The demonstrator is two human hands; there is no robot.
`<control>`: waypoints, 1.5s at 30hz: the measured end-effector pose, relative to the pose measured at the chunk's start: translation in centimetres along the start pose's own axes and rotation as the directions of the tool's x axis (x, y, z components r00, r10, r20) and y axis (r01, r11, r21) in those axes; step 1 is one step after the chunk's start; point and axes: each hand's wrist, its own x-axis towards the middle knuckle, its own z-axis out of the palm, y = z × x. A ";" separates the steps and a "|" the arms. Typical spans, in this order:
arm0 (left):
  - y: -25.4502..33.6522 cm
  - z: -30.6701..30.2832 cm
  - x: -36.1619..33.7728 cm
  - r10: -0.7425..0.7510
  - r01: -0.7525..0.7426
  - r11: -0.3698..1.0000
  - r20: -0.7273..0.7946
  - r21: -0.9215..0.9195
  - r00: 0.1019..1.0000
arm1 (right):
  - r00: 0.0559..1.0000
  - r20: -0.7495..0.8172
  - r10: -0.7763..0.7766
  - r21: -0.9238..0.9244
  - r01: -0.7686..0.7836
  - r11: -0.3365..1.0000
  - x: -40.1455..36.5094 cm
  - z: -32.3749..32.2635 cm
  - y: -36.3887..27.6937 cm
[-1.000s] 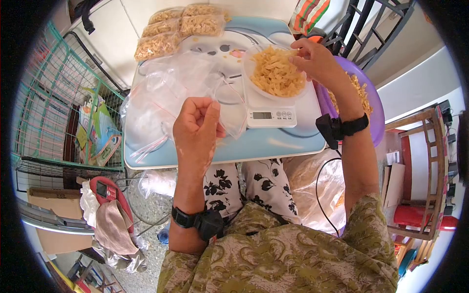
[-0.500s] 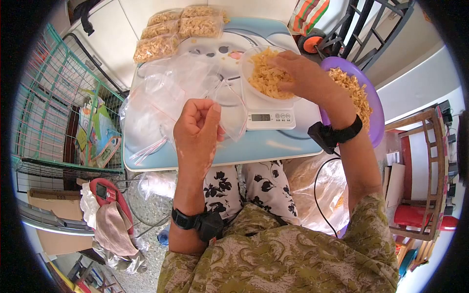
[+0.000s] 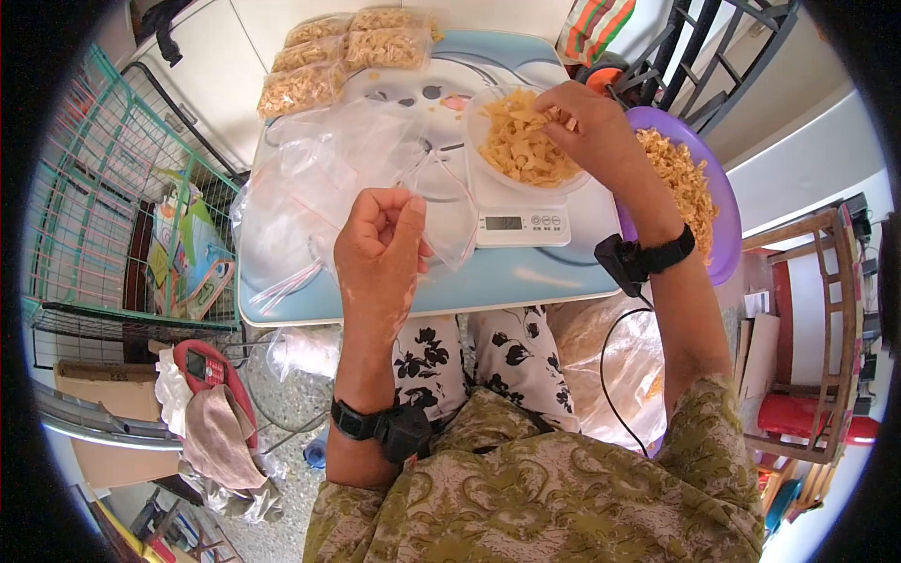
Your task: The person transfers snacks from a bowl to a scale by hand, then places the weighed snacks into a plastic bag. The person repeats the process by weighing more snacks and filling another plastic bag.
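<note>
My left hand (image 3: 380, 249) is closed in a pinch on the edge of a clear zip bag (image 3: 449, 220), which hangs beside its fingers. A white kitchen scale (image 3: 522, 228) stands on the table with a translucent plastic bowl (image 3: 477, 150) on it. Pale yellow dried pieces (image 3: 526, 150) partly fill the bowl. My right hand (image 3: 591, 127) is over the bowl's right rim, fingertips pinched round a few of these dried pieces. At the right, a purple basin (image 3: 725, 225) holds a heap of darker golden dried pieces (image 3: 683, 183).
More clear bags (image 3: 324, 169) lie spread over the left of the small table (image 3: 441, 302). Several filled bags (image 3: 302, 89) are stacked at its back left. A green wire cage (image 3: 131, 216) stands left, and a red stool (image 3: 246, 403) with a phone and cloth is lower left.
My right hand has risen from the pieces in the bowl toward its upper right rim, fingers now pinched on a few pieces. My left hand has stayed still.
</note>
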 end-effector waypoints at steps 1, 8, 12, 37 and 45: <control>0.0 0.0 0.0 0.000 0.000 1.000 0.001 0.000 1.000 | 0.998 -0.045 0.035 0.053 -0.032 0.998 0.0 -0.1 0.0; 0.1 0.2 0.0 -0.024 0.024 1.000 -0.003 0.003 1.000 | 0.913 -0.043 0.406 0.578 -0.309 0.755 -0.1 -0.2 0.7; 0.1 0.2 0.0 -0.029 0.029 1.000 -0.006 0.003 1.000 | 0.869 -0.119 0.480 0.705 -0.266 0.657 0.1 0.0 1.0; 0.2 0.7 -0.1 -0.077 0.085 0.988 0.067 -0.129 0.995 | 0.772 -0.078 0.631 0.977 -0.068 0.204 0.0 0.1 0.2; 0.6 1.1 0.0 -0.109 0.119 0.984 0.078 -0.133 0.991 | 0.806 -0.179 0.564 0.912 -0.079 0.403 0.4 0.3 -5.3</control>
